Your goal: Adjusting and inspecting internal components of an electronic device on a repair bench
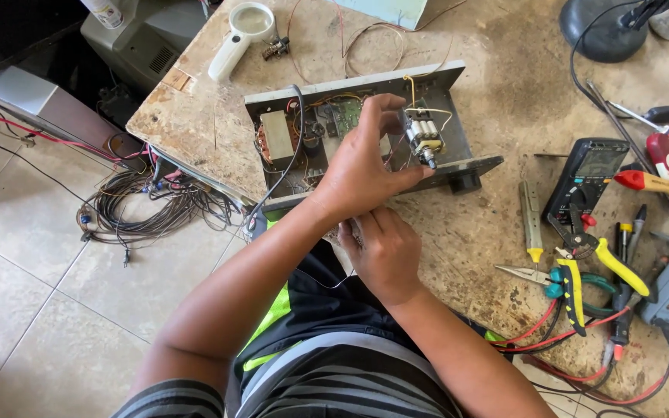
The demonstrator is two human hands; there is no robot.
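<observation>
Left hand (361, 166) pinches a switch part (423, 139) inside the open chassis (458, 85); right hand (385, 251) curled, grip unclear — thin wires (427, 112) could snap if tugged.

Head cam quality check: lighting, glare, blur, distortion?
Head view: even daylight, soft shadows only under the left hand and the open metal chassis; mild glare on the magnifying glass; sharp focus throughout, right hand crisp; slight wide-angle bending near the frame edges.
</observation>
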